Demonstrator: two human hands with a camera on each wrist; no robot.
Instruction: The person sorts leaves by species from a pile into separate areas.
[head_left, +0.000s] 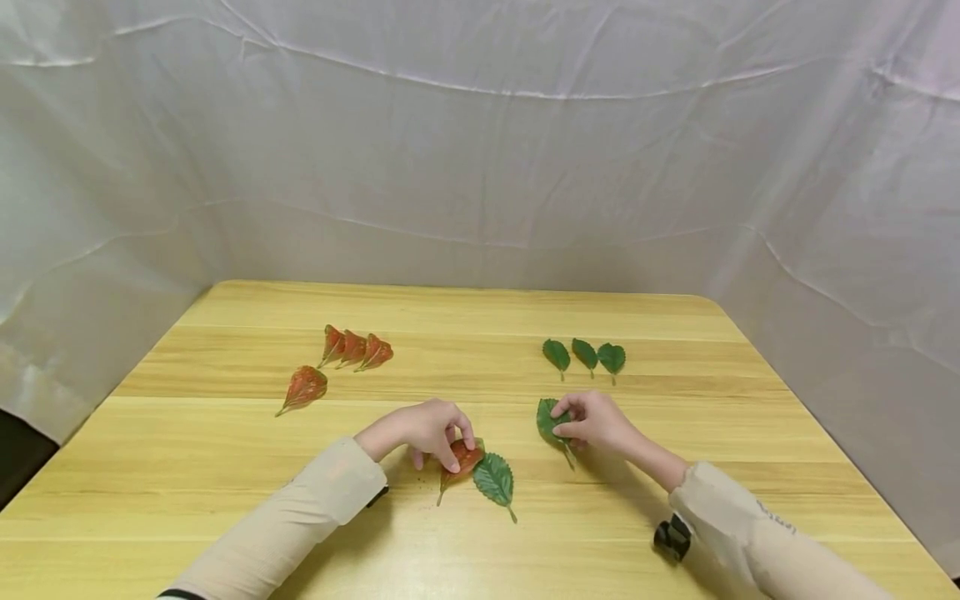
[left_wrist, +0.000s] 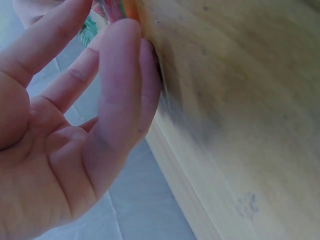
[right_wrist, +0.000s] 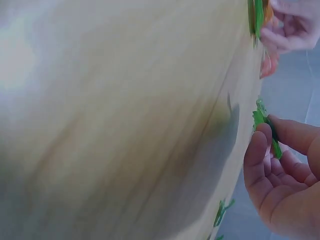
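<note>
At the middle front of the table, my left hand (head_left: pixel 433 429) has its thumb and forefinger on a red leaf (head_left: pixel 462 460), which lies partly under them with its stem toward me. A green leaf (head_left: pixel 494 478) lies right beside it, their edges meeting. To the right, my right hand (head_left: pixel 600 423) pinches another green leaf (head_left: pixel 550 419) between thumb and forefinger, stem pointing toward me. The right wrist view shows this green leaf (right_wrist: pixel 258 118) raised between the fingertips. In the left wrist view, the fingers of the left hand (left_wrist: pixel 112 95) are bent close to the tabletop.
Several red leaves (head_left: pixel 354 347) overlap in a row at the back left, with a single red leaf (head_left: pixel 303 387) in front of them. Three green leaves (head_left: pixel 583 353) lie in a row at the back right. Pale fabric (head_left: pixel 480 167) surrounds the wooden table (head_left: pixel 225 467).
</note>
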